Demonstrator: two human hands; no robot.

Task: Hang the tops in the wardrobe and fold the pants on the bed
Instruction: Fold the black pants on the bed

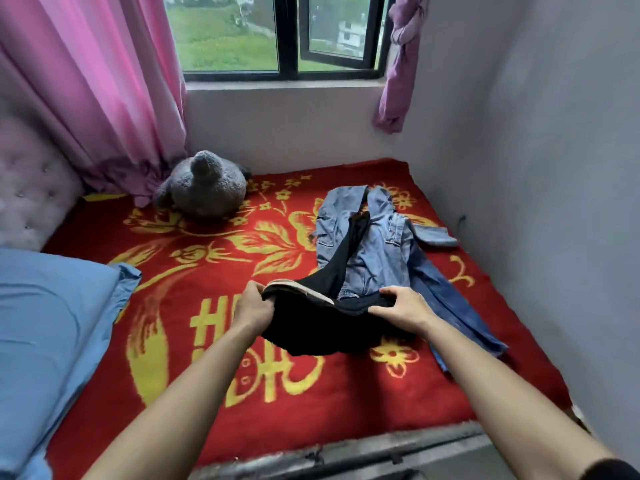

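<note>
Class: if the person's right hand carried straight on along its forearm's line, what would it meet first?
Beyond the black trousers that the right hand grips, probably the pale blue denim garments lying on the red and yellow blanket; depth is unclear from one view.

Soft daylight enters through the far window (225, 32), lighting the room evenly and casting only faint shadows on the red blanket (346, 393). The wide-angle lens bows the right wall (554, 168), and detail is slightly soft throughout.

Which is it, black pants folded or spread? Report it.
Unfolded. The left hand and right hand hold the black pants at the waistband, and one leg trails stretched across the denim clothes.
</note>
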